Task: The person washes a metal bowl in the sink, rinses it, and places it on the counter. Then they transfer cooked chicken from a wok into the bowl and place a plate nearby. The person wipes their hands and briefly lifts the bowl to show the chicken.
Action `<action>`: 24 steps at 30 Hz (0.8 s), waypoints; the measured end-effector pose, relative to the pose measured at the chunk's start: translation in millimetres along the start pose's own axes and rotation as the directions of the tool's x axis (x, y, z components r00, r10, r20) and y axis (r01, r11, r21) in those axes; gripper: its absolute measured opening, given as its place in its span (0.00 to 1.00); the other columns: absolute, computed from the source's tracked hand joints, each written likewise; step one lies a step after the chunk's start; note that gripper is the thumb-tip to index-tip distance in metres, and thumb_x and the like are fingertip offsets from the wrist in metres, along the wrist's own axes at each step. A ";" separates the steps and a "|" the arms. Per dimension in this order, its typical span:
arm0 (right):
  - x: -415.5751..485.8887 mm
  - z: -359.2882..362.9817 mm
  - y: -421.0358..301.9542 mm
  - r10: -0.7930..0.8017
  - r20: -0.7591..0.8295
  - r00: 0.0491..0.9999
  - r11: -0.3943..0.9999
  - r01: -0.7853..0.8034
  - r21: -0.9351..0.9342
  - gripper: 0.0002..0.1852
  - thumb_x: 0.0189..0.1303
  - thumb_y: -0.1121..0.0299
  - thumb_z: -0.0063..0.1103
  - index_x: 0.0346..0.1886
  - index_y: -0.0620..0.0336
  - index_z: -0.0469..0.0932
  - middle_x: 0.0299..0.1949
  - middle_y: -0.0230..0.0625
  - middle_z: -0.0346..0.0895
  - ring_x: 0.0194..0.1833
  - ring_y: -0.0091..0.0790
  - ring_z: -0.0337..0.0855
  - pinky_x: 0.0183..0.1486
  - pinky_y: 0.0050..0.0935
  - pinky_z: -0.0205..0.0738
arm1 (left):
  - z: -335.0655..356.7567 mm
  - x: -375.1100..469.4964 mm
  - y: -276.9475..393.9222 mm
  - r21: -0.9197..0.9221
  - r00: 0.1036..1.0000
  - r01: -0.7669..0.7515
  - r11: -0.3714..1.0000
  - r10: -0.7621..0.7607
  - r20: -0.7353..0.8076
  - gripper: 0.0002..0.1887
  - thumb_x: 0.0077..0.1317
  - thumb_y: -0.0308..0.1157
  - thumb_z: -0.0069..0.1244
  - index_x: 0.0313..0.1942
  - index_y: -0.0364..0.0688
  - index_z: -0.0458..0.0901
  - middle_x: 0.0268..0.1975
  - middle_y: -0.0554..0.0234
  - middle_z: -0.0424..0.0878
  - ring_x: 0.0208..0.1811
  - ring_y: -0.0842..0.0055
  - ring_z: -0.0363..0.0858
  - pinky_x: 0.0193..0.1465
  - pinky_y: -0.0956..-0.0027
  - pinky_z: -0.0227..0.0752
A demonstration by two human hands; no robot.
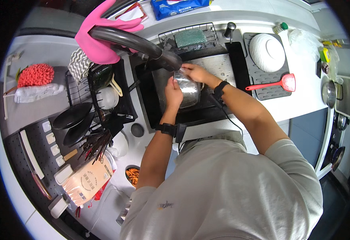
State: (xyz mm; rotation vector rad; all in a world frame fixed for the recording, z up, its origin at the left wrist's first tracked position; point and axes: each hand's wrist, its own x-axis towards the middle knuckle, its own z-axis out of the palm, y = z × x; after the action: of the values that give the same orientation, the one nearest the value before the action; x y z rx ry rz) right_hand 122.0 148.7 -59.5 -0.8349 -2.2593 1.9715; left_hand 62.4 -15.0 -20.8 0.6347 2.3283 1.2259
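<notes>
Over the dark sink (242, 78), my left hand (174, 94) grips the left side of a shiny, see-through or metal vessel (188, 91). Glare hides what exactly the vessel is made of. My right hand (196, 73) has its fingers closed at the vessel's upper edge, just right of the black faucet's spout (172, 61). Both hands are close together, and the undersides of the fingers are hidden. Beneath them, a metal surface (220, 64) in the sink carries water drops.
A pink rubber glove (95, 30) hangs over the faucet. Behind the sink stands a wire caddy with a green scouring pad (190, 37). To the right, a white bowl (267, 52) and red spatula (287, 82) lie on a grey mat. A dish rack (79, 93) with pans is left.
</notes>
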 end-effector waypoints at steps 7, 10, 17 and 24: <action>-3.5 -9.5 70.1 0.467 0.199 0.861 0.485 -0.438 0.757 0.27 0.74 0.47 0.44 0.59 0.61 0.76 0.53 0.42 0.81 0.53 0.41 0.80 0.61 0.40 0.71 | -37.7 -0.2 3.4 -0.468 0.961 0.275 0.840 -0.234 0.145 0.19 0.78 0.37 0.42 0.59 0.33 0.76 0.36 0.69 0.84 0.31 0.83 0.78 0.37 0.75 0.75; -24.4 -16.8 77.8 0.466 0.235 0.853 0.369 -0.428 0.825 0.27 0.76 0.49 0.40 0.60 0.62 0.75 0.56 0.45 0.80 0.55 0.43 0.80 0.61 0.44 0.71 | -42.5 9.3 -1.1 -0.663 0.949 0.311 0.681 -0.266 0.171 0.19 0.78 0.36 0.42 0.61 0.33 0.75 0.41 0.68 0.83 0.37 0.81 0.79 0.45 0.74 0.76; -56.2 -42.7 74.9 0.519 0.097 0.849 0.307 -0.291 0.906 0.19 0.76 0.52 0.45 0.51 0.57 0.78 0.52 0.36 0.82 0.54 0.31 0.79 0.56 0.34 0.74 | -5.0 42.9 -40.6 -0.600 0.887 0.428 0.676 -0.442 0.135 0.20 0.78 0.37 0.41 0.63 0.35 0.74 0.56 0.60 0.80 0.57 0.73 0.76 0.62 0.69 0.67; -67.7 -50.8 53.6 0.559 -0.360 0.747 0.600 -0.065 0.797 0.17 0.78 0.57 0.47 0.51 0.61 0.78 0.46 0.31 0.80 0.47 0.27 0.75 0.55 0.29 0.70 | 33.2 64.0 -33.1 -0.596 0.759 0.629 0.500 -0.561 0.331 0.25 0.79 0.47 0.35 0.64 0.39 0.73 0.63 0.59 0.76 0.62 0.68 0.74 0.65 0.64 0.66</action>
State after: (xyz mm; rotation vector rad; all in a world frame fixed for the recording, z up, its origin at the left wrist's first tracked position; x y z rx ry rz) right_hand 218.2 170.3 -77.6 -1.5082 -0.8243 2.0680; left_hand 23.4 26.5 -76.0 -0.3652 1.5605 1.4827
